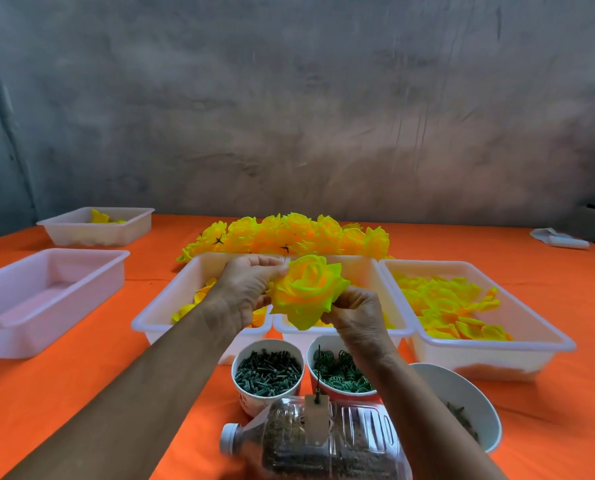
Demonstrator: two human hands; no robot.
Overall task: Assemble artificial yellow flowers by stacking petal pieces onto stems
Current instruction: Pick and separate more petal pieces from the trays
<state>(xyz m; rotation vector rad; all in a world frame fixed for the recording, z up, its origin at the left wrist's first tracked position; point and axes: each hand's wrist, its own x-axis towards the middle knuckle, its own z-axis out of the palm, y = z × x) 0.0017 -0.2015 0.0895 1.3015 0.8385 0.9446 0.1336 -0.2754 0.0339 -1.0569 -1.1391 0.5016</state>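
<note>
Two hands held one yellow flower (306,292): left hand (247,289) pinched petals at 9 o'clock, right hand (354,315) gripped underneath at 5 o'clock. Petals looked stacked; next, probably join finished pile (289,233).

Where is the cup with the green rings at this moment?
In the head view the cup with green rings stands near the front centre, right of the cup of dark stems, under the right hand.
</note>
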